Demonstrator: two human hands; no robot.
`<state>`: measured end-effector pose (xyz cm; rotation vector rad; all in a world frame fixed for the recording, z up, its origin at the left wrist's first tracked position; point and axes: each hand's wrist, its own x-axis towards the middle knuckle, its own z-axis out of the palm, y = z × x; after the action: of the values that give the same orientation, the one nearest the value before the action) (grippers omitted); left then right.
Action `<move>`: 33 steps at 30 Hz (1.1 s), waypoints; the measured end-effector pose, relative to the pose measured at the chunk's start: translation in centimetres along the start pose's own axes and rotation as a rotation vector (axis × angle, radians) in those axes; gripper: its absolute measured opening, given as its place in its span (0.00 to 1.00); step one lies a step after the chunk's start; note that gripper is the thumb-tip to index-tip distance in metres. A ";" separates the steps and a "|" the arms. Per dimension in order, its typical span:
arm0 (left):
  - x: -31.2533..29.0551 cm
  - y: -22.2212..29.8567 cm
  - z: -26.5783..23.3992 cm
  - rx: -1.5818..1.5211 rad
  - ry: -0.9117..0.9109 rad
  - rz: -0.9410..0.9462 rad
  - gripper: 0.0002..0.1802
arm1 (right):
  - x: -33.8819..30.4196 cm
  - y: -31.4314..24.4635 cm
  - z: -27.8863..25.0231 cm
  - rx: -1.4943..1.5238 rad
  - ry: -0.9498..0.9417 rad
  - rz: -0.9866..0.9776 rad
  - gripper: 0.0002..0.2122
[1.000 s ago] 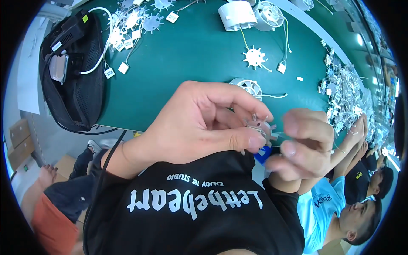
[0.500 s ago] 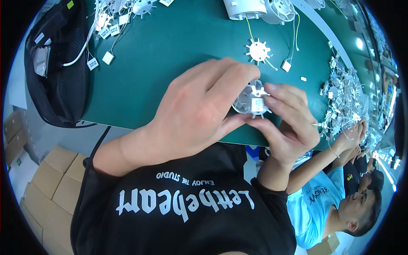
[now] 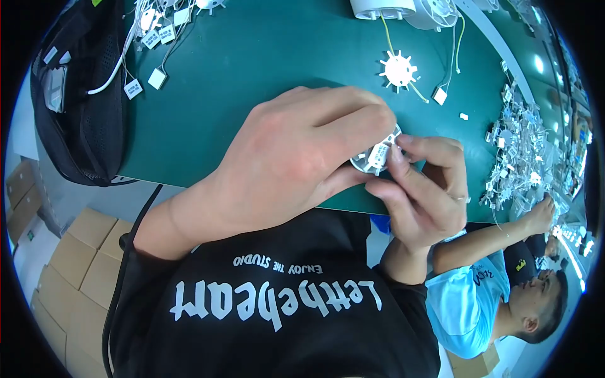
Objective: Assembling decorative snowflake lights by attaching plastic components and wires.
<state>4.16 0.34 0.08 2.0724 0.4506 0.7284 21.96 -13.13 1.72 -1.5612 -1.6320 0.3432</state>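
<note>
My left hand (image 3: 296, 148) curls round a small clear-and-white round plastic part (image 3: 361, 165), fingers over its far side and thumb beneath. A white labelled square block (image 3: 379, 155) lies against the part's face. From the right, the fingertips of my right hand (image 3: 432, 192) press on the block and the part's edge. Part of the round piece is hidden behind my left fingers. Beyond my hands, a white spoked disc (image 3: 399, 70) with a yellow-green wire lies on the green table (image 3: 252, 57). A wired white block (image 3: 440, 96) rests right of it.
White cylindrical housings (image 3: 382, 7) stand at the far edge. Wired discs and blocks (image 3: 167, 33) lie far left, beside a black bag (image 3: 75, 138). A heap of wired parts (image 3: 517, 148) is at the right, where a co-worker's hand (image 3: 540, 214) reaches in. Cardboard boxes (image 3: 79, 252) are lower left.
The round part and its block have tilted between my hands. My right fingers have shifted onto the block. The whole view has moved slightly, and the co-worker's arm has shifted.
</note>
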 end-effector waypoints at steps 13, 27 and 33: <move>0.0 0.0 0.0 0.042 -0.002 0.023 0.28 | -2.5 1.0 -0.9 -0.162 0.123 0.087 0.17; 0.5 1.5 0.1 -0.236 0.187 0.238 0.28 | 0.7 -1.7 -2.8 0.836 0.031 0.507 0.20; 0.2 1.8 -0.8 -0.824 -0.011 -0.472 0.34 | 3.1 -1.2 -3.3 0.620 -0.065 0.395 0.22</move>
<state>3.89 -0.05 2.03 1.1399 0.4998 0.4941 23.84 -11.64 5.71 -1.3734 -1.0939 1.0132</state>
